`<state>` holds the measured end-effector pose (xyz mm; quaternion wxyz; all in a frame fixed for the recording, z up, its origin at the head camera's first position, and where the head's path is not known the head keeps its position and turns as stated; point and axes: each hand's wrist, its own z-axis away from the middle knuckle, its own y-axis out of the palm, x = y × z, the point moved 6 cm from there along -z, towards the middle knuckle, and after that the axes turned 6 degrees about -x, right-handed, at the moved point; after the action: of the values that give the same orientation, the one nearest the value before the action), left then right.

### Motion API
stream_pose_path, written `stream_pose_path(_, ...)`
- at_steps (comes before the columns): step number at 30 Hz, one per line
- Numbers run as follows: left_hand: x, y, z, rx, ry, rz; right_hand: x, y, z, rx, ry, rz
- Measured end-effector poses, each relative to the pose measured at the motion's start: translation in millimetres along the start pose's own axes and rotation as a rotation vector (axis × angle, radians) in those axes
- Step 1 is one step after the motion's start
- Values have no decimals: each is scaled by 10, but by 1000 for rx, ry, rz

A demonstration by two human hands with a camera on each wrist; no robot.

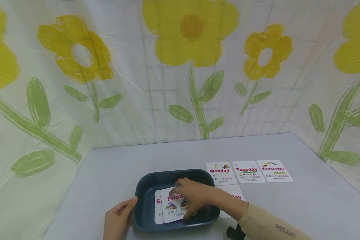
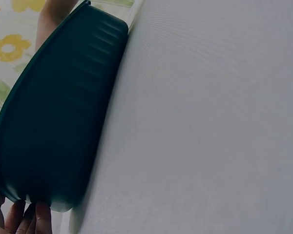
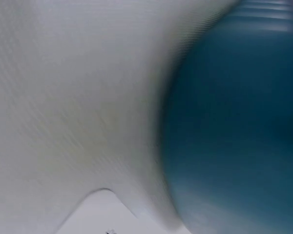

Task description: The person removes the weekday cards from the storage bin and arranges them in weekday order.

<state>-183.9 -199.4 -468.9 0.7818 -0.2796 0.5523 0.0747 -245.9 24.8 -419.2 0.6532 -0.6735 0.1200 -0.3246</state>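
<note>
A dark teal plastic tray [image 1: 145, 226] stands on the table, and my left hand [image 1: 117, 216] grips its left end, thumb at the rim. In the left wrist view, the fingers [image 2: 43, 219] lie against the tray's outer wall [image 2: 53, 107]. Inside the tray, a Friday card [image 1: 172, 215] overlaps a card beginning "Sa" [image 1: 158, 210]. My right hand [image 1: 198, 193] reaches over the right rim and holds the Friday card, fingers near its top edge and thumb near its lower edge. The right wrist view shows only the tray's outside [image 3: 234, 126], not the fingers.
Right of the tray, Monday [image 1: 221, 173], Tuesday [image 1: 249, 172] and Wednesday [image 1: 275, 171] cards lie in a row. Below Monday, another card [image 1: 235, 193] is partly covered by the right forearm. A small black object [image 1: 234, 233] sits by the sleeve. A flowered curtain [image 1: 126, 100] hangs behind the table.
</note>
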Motion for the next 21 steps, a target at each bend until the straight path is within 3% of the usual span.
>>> stream_pose_path(15,-6,-19,11,-19,16,1,43,-219,82,-31,-2,18)
stream_pose_path(21,-6,-19,7,-36,24,-11,-36,-304,201,-36,40,13)
